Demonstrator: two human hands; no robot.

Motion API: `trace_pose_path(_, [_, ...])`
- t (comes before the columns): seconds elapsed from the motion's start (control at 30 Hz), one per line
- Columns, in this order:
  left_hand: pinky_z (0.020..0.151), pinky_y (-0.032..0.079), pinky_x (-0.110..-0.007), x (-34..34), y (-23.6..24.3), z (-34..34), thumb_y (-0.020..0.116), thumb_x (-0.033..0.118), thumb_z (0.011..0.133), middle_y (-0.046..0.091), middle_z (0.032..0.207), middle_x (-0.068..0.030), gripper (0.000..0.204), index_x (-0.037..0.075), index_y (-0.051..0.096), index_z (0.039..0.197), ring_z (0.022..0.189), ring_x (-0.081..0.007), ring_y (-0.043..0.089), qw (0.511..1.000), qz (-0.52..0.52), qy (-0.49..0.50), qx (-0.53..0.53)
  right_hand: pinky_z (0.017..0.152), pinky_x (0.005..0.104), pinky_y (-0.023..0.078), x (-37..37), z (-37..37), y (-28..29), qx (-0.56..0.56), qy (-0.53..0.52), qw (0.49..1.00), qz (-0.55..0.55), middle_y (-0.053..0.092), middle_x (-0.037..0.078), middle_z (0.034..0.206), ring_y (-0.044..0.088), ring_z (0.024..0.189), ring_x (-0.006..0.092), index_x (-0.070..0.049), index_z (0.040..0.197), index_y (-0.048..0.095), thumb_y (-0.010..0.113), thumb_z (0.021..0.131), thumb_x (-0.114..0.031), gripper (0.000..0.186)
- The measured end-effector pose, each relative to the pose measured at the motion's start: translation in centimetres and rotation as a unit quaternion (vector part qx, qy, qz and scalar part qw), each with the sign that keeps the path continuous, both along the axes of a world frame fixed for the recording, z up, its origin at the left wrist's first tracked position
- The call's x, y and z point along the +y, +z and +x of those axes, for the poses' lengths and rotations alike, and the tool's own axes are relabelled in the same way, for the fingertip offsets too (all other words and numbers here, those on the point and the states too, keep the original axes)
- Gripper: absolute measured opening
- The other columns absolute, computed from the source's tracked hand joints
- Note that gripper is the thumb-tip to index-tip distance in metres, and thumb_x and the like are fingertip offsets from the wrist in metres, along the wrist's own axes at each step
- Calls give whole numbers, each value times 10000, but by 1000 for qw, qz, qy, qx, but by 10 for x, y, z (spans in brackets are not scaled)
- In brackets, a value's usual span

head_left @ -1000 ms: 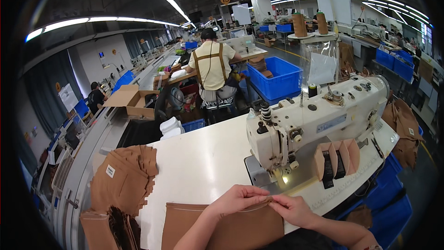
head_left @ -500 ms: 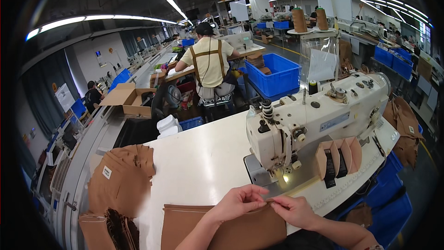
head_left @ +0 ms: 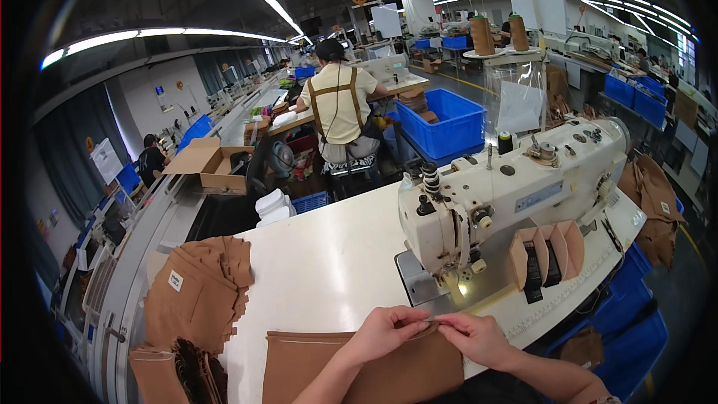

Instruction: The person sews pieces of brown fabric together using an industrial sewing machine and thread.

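At the bottom centre lies a brown fabric piece (head_left: 307,366) with pale stitching along its top edge. My left hand (head_left: 390,331) pinches that edge near its right corner with thumb and forefinger. Just right of it, my right hand (head_left: 471,340) grips the same corner between thumb and fingers. Above both hands stands a white sewing machine (head_left: 508,198), its lamp lit by the needle area. Right of the needle, a pink divided holder (head_left: 568,254) holds black strips.
Brown pieces (head_left: 194,292) are piled on the white table (head_left: 321,262) at left; more brown pieces (head_left: 651,217) hang at right. Blue bins (head_left: 628,344) stand below. Ahead sit a co-worker (head_left: 340,112), a blue crate (head_left: 437,123) and a cardboard box (head_left: 224,172). Thread cones (head_left: 482,34) stand behind the machine.
My left hand and forearm have shifted a little to the right along the fabric edge. Its fingers looked more raised half a second ago. My right hand stays at the corner.
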State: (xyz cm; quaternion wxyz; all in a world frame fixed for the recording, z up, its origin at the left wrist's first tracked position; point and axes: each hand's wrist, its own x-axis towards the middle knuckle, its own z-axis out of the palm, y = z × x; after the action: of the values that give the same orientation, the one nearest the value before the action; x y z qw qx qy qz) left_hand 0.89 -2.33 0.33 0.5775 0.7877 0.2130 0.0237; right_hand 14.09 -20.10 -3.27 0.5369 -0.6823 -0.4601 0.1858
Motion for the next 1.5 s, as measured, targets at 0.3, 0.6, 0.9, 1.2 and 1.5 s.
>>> trace_pose_path(0.3, [744,509,-217,-11,-7,6,694,186,966,689,853,4,190,10,714,1035,809,-52,606,995,56,39,-68,621,303,551,-9,-3,-2,31,-42,998,28,730,87,828,701,684,177,-67,1099,657,736,896,-147,231])
trace_pose_path(0.6, [684,516,-309,-17,2,9,659,126,959,689,895,-103,139,11,704,1025,752,-180,642,976,167,-27,-138,689,266,572,-6,6,3,-118,-9,988,100,655,106,1187,676,747,189,-56,979,688,770,855,-110,159])
trace_pose_path(0.9, [686,486,-259,-21,2,4,647,176,990,697,886,-45,204,0,707,1075,768,-83,581,992,47,-58,-106,756,232,545,-7,15,-20,233,71,966,84,682,53,1059,650,877,68,7,1039,638,703,944,-85,147])
trace_pose_path(1.2, [793,528,-251,-25,11,1,713,151,937,723,925,-55,224,3,717,1105,853,-86,646,996,35,-18,-74,868,235,527,-5,12,-13,278,93,949,116,670,49,1032,635,987,89,-10,1275,542,659,958,-28,338])
trace_pose_path(1.5, [824,526,-260,-35,9,-1,720,136,929,725,995,-60,198,47,744,1105,884,-110,659,986,112,29,-117,910,253,506,-9,15,-5,292,141,945,36,697,89,1118,635,1028,107,2,1461,413,622,989,-63,521])
